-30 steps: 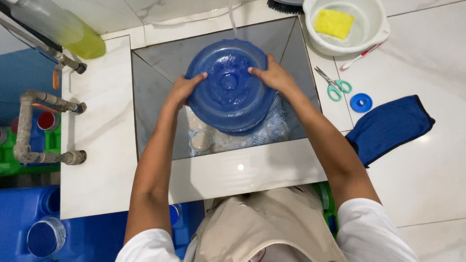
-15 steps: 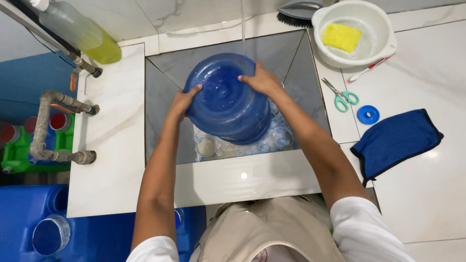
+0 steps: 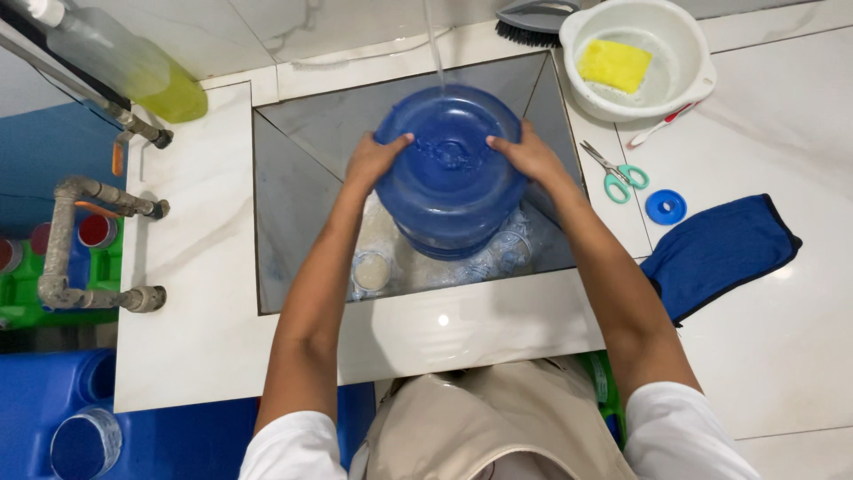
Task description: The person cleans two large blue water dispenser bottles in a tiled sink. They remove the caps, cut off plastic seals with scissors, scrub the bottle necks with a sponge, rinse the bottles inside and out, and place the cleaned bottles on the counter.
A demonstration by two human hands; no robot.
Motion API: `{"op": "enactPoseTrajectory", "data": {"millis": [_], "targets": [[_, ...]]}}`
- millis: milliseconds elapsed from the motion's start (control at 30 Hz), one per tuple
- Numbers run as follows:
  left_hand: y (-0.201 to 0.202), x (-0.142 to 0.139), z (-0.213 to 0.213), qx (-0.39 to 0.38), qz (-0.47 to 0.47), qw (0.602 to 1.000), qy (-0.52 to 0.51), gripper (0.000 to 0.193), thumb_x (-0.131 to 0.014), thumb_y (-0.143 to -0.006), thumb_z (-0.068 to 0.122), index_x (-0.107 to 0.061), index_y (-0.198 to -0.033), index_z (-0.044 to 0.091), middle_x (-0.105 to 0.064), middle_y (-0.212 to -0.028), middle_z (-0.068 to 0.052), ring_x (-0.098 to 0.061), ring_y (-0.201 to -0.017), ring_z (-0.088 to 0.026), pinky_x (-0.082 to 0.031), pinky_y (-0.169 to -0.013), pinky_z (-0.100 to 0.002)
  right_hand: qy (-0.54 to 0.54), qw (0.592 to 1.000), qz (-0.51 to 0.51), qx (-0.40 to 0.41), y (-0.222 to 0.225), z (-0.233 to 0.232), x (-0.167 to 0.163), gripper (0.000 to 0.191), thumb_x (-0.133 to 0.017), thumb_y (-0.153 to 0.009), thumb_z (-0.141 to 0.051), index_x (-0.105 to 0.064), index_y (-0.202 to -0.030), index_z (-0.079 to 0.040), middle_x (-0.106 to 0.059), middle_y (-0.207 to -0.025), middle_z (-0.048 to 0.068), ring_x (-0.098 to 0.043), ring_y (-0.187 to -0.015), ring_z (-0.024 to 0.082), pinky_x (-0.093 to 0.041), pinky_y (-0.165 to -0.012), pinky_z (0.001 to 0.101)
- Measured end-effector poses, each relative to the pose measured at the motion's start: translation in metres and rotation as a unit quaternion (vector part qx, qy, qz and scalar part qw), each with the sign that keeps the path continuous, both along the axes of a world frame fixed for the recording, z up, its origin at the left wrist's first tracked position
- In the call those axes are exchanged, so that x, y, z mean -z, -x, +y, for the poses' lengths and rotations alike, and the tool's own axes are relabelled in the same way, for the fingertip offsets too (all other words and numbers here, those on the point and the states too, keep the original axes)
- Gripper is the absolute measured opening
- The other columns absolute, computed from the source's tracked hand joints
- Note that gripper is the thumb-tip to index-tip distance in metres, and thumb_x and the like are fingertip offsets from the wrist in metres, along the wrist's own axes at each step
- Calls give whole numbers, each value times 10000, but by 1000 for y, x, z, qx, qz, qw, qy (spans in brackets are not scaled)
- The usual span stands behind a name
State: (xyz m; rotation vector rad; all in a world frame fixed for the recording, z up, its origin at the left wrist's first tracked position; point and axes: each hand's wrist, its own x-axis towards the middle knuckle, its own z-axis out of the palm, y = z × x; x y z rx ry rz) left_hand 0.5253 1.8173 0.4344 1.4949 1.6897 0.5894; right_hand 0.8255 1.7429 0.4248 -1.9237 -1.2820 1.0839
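Over the sink, left hand and right hand still clamp the blue jug, now turned base-up.

Large translucent blue plastic water jug, round ribbed base facing upward, inverted and slightly tilted inside a grey tiled sink basin; thin water stream falling onto its upturned base.
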Motion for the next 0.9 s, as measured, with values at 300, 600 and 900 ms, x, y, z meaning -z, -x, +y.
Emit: {"op": "enactPoseTrajectory", "data": {"millis": [300,600,900], "targets": [[12,17,-12,26,-49,998,-9,914,-798,-766,550,-490,-1369,-65,-712,-1180,-245,-758,-1004,-310,-602,-885,-387,-11,997,70,6,8,-5,11,996,-724,-813,-512,-272,-1531,10,-662,-1256,285,-758,-1022,362,-615,-849,416],[116,61,-36,-81,-174,981,28,836,-643,-901,512,-385,-1515,6,-622,-1291,-236,-642,-1160,-329,-549,-927,-423,-16,992,-90,-89,75,46,45,1021,-732,-810,-635,-363,-1510,10,-659,-1272,300,-670,-1165,403,-525,-998,443],[339,-49,-15,-474,95,792,-372,941,-741,-838,61,-122,-1535,-64,-349,-1510,-363,-396,-1382,-495,-343,-1150,-504,75,996,14,-37,46,18,23,940,-669,-857,-530,-247,-1579,-99,-591,-1340,281,-692,-1034,422,-585,-803,610]]}}
